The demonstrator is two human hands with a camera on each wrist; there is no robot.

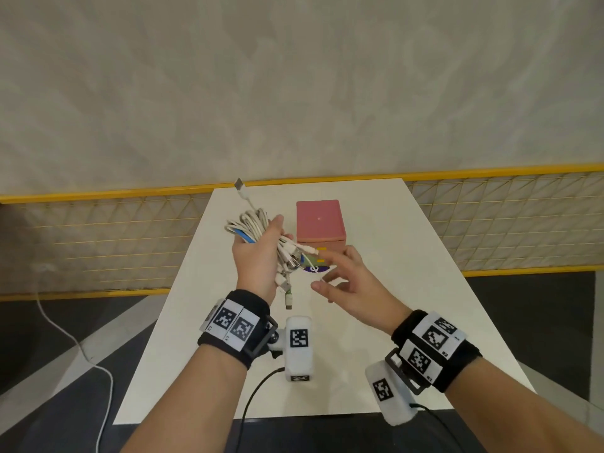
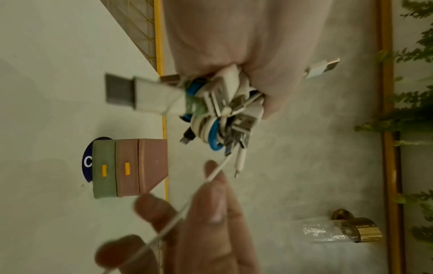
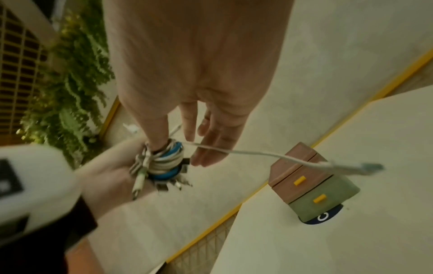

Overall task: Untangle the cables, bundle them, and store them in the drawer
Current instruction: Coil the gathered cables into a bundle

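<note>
My left hand (image 1: 258,259) is raised above the table and grips a coiled bundle of white and blue cables (image 1: 251,223), with several plugs hanging from it (image 2: 218,111). One white cable (image 3: 257,153) trails loose from the bundle across the straight, spread fingers of my right hand (image 1: 346,282); its USB plug (image 3: 372,166) hangs free. In the right wrist view my right thumb touches the bundle (image 3: 164,159). Behind the hands stands a small pink drawer unit (image 1: 320,220) with a pink upper drawer (image 3: 297,179) and a green lower drawer (image 3: 323,198), both pushed in.
The drawer unit sits on a round dark blue sticker (image 3: 325,216) on a white table (image 1: 408,289). A yellow-railed mesh fence (image 1: 98,230) runs behind the table. A white cord (image 1: 65,331) lies on the floor to the left.
</note>
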